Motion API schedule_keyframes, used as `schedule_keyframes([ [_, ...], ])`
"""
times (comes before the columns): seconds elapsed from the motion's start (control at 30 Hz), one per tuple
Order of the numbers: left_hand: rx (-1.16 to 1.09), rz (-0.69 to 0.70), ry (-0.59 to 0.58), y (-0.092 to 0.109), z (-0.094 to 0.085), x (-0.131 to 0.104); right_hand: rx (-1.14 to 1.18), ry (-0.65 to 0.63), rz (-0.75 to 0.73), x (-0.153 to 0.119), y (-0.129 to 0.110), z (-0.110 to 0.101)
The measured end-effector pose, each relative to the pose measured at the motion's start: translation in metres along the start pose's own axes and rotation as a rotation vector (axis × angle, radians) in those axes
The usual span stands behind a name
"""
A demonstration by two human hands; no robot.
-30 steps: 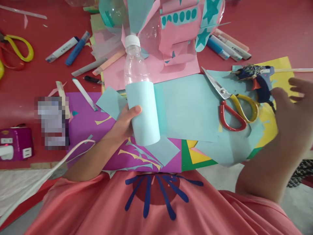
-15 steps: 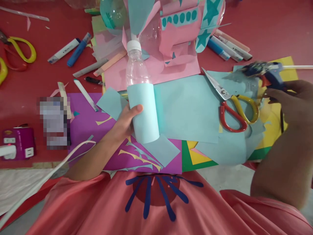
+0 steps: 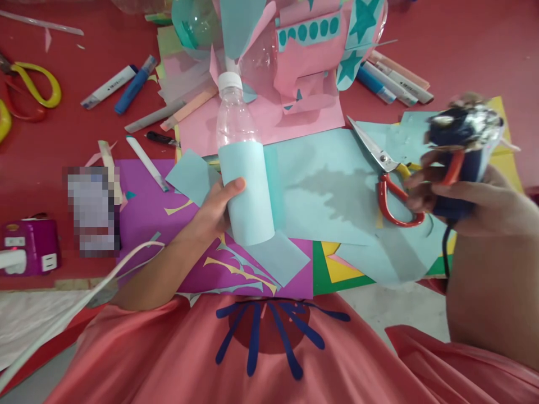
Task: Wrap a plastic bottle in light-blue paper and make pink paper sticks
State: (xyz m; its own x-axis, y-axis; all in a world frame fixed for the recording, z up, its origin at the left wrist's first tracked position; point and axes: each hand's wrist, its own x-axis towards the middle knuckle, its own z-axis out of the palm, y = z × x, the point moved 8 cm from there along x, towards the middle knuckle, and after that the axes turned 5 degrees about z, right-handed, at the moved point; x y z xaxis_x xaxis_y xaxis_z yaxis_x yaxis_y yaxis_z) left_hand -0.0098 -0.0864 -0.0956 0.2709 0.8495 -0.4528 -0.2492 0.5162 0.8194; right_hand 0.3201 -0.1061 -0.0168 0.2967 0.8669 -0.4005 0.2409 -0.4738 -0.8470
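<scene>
My left hand (image 3: 221, 205) is closed around a clear plastic bottle (image 3: 236, 118) with a white cap. Light blue paper (image 3: 248, 196) wraps the bottle's lower part, and my thumb presses on it. The bottle lies tilted slightly, cap pointing away from me. On the right, my right hand (image 3: 484, 202) grips the handle of a dark blue glue gun (image 3: 458, 168) with an orange trigger. Shiny wrapping covers its front, and motion blurs it a little. Below and left of the gun lie scissors (image 3: 389, 165) with red and yellow handles, partly hidden by my fingers.
Light blue sheets (image 3: 311, 185) and a purple sheet (image 3: 143, 207) cover the near table. Markers (image 3: 112, 87) lie at the back left, by other scissors (image 3: 37, 84). A pink paper-covered craft (image 3: 309, 50) stands at the back. A white cable (image 3: 84, 297) crosses the left side.
My right hand has closed on the glue gun, lifted it off the papers and brought it nearer to me. The gun's shadow now falls across the blue sheet. My left hand stays put.
</scene>
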Motion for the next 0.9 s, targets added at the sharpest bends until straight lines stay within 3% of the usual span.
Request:
schedule_keyframes([
  [0.1, 0.018, 0.004, -0.017, 0.001, 0.001, 0.000, 0.196, -0.153, 0.160, -0.005, 0.009, 0.036],
  [0.27, 0.020, 0.012, -0.013, 0.002, 0.003, -0.002, 0.312, -0.324, 0.137, -0.005, 0.006, 0.068],
  [0.43, 0.044, 0.001, 0.005, 0.004, 0.004, -0.004, 0.357, -0.313, 0.097, -0.001, -0.001, 0.082],
  [0.63, 0.051, -0.003, -0.005, 0.006, 0.006, -0.005, 0.158, -0.288, -0.132, 0.000, -0.015, 0.095],
  [0.9, 0.066, 0.012, 0.000, 0.006, 0.007, -0.006, 0.266, -0.414, -0.114, 0.000, -0.002, 0.106],
])
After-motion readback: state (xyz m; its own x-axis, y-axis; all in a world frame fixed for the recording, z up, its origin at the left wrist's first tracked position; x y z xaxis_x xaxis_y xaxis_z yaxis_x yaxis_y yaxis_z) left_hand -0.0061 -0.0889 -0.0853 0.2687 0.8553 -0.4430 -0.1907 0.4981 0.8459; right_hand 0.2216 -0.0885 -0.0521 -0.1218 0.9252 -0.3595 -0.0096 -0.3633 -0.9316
